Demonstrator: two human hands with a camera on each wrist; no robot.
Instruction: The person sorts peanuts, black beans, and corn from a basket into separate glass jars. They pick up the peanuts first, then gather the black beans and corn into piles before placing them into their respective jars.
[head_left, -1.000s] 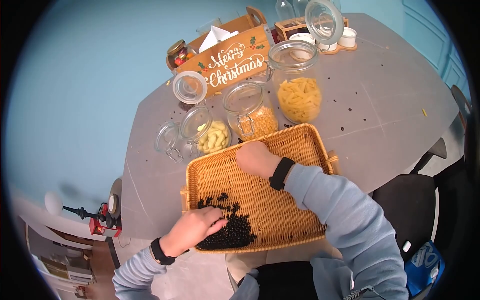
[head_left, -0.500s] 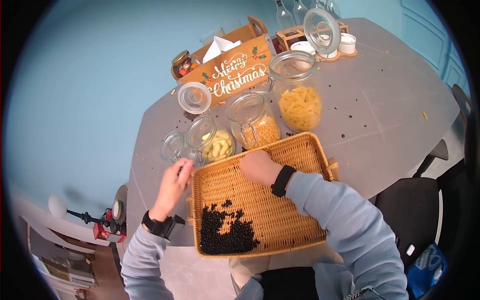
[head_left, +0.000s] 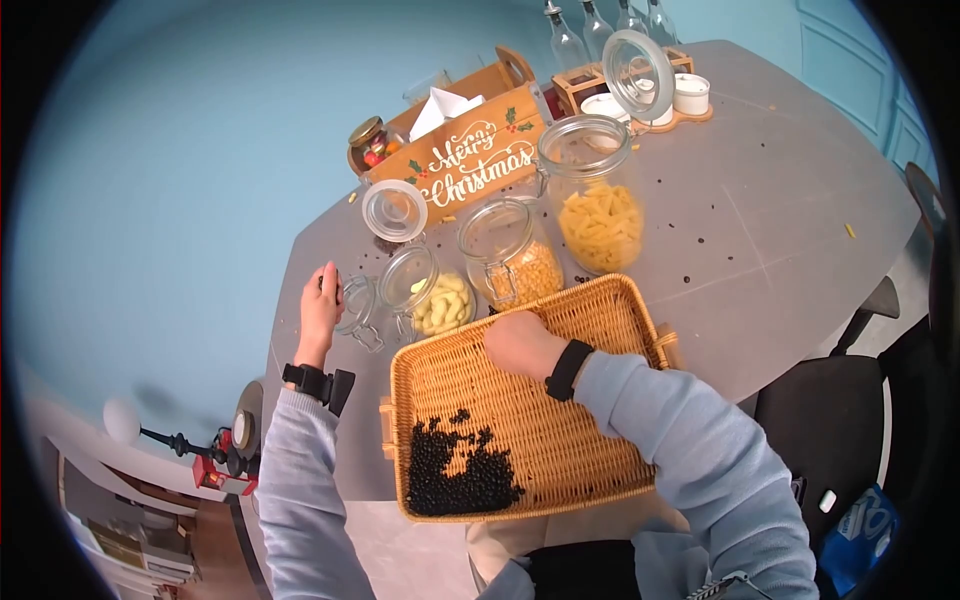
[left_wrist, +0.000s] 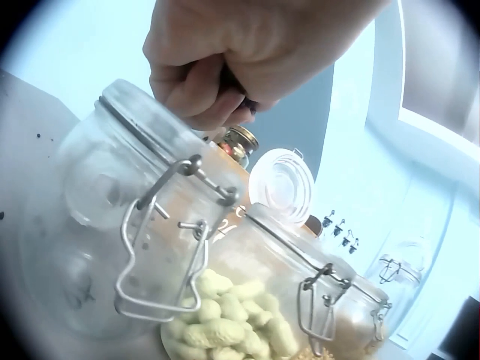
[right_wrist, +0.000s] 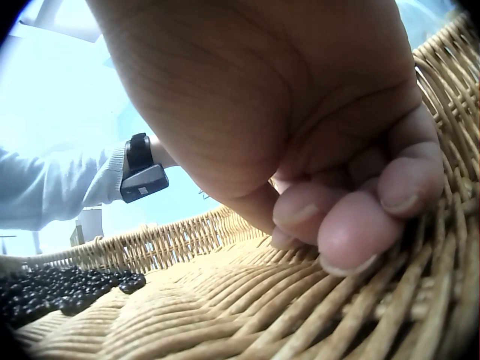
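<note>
Raised past the left end of the basket [head_left: 530, 505], my left hand [head_left: 322, 305] is beside a small clear jar [head_left: 357, 308]. In the left wrist view this hand [left_wrist: 247, 60] is above the glass jar [left_wrist: 82, 247], its curled fingers round dark beans [left_wrist: 247, 103]. Black beans [head_left: 455, 480] cover the basket's near left corner. My right hand [head_left: 522, 345] is inside the basket by the far wall. The right wrist view shows its fingers [right_wrist: 356, 229] curled against the wicker, with nothing visible in them.
Behind the basket stand jars of yellow-green pieces [head_left: 445, 305], orange kernels [head_left: 530, 272] and penne pasta [head_left: 602, 225]. Farther back are a wooden Christmas box [head_left: 480, 155] and a rack with bottles [head_left: 580, 88]. Loose beans dot the grey table [head_left: 740, 300].
My left hand has left the beans in the basket, risen and moved outward past the left side, carrying some dark beans. My right hand remains by the far wall. The view has shifted slightly.
</note>
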